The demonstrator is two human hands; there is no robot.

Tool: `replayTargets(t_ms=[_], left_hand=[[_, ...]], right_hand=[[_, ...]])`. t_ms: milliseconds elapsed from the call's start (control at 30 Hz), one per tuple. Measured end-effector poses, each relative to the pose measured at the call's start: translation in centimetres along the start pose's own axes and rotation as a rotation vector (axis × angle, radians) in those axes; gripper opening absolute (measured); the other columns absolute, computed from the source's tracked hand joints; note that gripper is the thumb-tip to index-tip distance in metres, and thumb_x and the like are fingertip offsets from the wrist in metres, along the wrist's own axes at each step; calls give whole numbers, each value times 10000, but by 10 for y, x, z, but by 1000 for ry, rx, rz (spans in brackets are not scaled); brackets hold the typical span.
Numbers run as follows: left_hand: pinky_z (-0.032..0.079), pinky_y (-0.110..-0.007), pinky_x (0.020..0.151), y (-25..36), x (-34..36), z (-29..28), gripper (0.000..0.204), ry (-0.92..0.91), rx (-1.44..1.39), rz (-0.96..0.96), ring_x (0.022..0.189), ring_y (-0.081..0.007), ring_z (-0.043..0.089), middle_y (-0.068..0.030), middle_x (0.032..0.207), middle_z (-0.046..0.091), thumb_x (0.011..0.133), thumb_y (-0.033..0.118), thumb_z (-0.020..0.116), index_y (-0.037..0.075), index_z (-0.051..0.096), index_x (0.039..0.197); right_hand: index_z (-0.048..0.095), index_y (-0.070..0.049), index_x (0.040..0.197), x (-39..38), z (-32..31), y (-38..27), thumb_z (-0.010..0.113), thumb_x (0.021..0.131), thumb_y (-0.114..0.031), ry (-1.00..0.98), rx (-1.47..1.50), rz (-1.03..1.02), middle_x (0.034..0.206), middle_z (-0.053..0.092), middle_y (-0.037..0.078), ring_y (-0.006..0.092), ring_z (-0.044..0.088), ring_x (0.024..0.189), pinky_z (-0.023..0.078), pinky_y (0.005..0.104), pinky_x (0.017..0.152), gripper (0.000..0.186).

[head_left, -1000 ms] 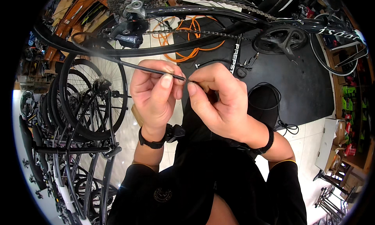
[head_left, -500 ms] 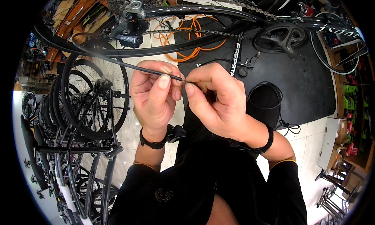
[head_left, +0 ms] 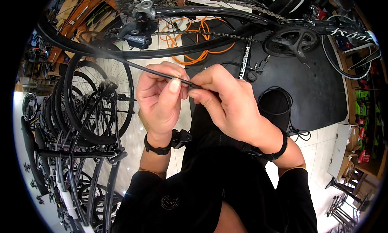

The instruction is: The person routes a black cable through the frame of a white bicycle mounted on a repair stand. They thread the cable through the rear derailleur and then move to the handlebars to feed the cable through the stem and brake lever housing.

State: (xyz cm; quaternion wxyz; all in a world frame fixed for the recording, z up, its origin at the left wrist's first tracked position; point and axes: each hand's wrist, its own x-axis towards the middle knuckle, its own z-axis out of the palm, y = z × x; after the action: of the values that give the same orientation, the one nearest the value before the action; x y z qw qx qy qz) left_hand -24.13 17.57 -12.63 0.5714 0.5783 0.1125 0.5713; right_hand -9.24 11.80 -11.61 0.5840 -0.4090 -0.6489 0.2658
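My left hand (head_left: 159, 99) is closed, pinching a black bicycle cable housing (head_left: 151, 71) between thumb and fingers near its end. From there the housing runs up and left in front of the bike's rear wheel. My right hand (head_left: 228, 97) is closed too, with thumb and index finger gripping the dark tip of the housing, close beside the left fingertips. Whether a small end piece or inner wire sits in that pinch is hidden. Just beyond the hands are the bike's rear derailleur (head_left: 138, 38), its chain (head_left: 194, 32) and the crankset (head_left: 293, 41).
Several bicycles (head_left: 95, 103) stand close together on the left. Orange cable (head_left: 194, 57) and a coiled black cable (head_left: 275, 89) lie on the dark mat (head_left: 315, 99). A black frame tube (head_left: 214, 11) crosses the top. Shelves (head_left: 365, 132) with goods line the right.
The right fingertips have closed up to the housing's end, covering the thin wire-like bit that showed there before. The left hand keeps its pinch; the view has shifted slightly.
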Motion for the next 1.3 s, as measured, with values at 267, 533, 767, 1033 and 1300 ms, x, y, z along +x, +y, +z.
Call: replayTargets(t_ms=[267, 533, 767, 1033, 1300], left_hand=[[462, -222, 605, 4, -4, -5, 124, -16, 117, -55, 702, -95, 541, -124, 951, 599, 892, -9, 579, -15, 551, 1012], [461, -260, 758, 17, -4, 1, 146, 61, 187, -145, 835, -151, 547, -125, 917, 588, 885, 74, 574, -35, 557, 980], [483, -225, 657, 12, -1, -15, 125, -148, 154, -87, 743, -110, 576, -122, 992, 610, 930, 44, 590, -55, 594, 1006], [480, -213, 648, 13, -3, -7, 135, -63, 116, -113, 738, -103, 579, -120, 978, 624, 911, -1, 604, -62, 585, 1030], [478, -208, 643, 11, -4, -5, 139, -39, 117, -105, 721, -96, 574, -115, 955, 634, 901, -25, 608, -68, 594, 1033]], right_hand=[[447, -22, 926, 11, -9, -2, 691, 838, -102, -141, -126, 13, 702, 606, 171, 401, 614, 673, 479, 409, 515, 271], [426, -8, 944, 28, -12, -16, 702, 827, -70, -270, 39, 232, 650, 621, 152, 304, 646, 588, 480, 338, 514, 306], [435, 0, 1013, 22, -15, -6, 699, 858, -67, -302, 409, 384, 721, 662, 111, 159, 653, 605, 500, 253, 550, 313], [609, 3, 873, -6, -15, 5, 604, 929, -55, -160, 524, 426, 699, 527, -39, 21, 422, 586, 346, 192, 523, 81], [608, -1, 861, -3, -2, 6, 605, 895, -11, -51, 239, 207, 638, 531, 4, 45, 436, 564, 362, 224, 495, 35]])
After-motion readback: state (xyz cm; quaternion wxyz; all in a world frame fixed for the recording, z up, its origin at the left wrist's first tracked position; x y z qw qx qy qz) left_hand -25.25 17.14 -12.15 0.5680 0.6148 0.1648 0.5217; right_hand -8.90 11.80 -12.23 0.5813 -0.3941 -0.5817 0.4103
